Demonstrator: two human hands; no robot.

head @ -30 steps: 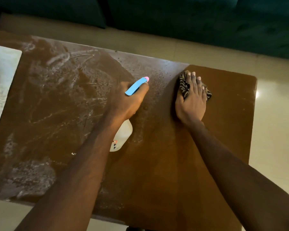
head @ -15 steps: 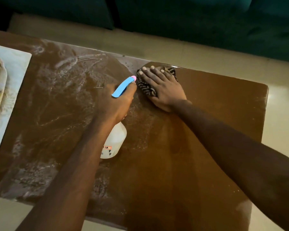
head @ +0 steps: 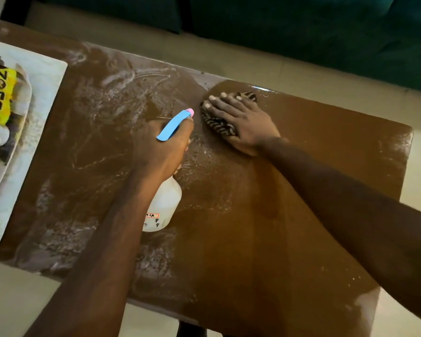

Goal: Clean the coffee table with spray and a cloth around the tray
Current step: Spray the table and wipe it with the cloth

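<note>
The right grip (head: pixel 243 120) lies flat, fingers straight and close together, pressing a black-and-cream striped cloth (head: pixel 216 124) onto the brown wooden coffee-table surface (head: pixel 314 166). The cloth is bunched under the palm and shows past the fingertips and on the thumb side. It looks soft and limp, probably damp, so it should crumple and slide easily. A broad, flat press should move it better than a pinch at one corner (the wet wood under it is likely slick).

Just to the left, the left grip (head: pixel 163 147) is wrapped round the neck of a white translucent plastic spray bottle with a blue trigger head and pink nozzle (head: pixel 164 205). The nozzle points away from the person, close to the cloth, and the body trails back under the wrist. I judge the bottle light and stiff, best taken at the neck with a finger on the trigger; how full it is I cannot tell.

Right of the right grip the wood is dark and glossy. Left of the left grip lie white powdery smears (head: pixel 102 132). Well apart beyond them sits the pale rectangular tray (head: pixel 46 93), which carries a dish of yellow packets (head: pixel 0 96).
</note>
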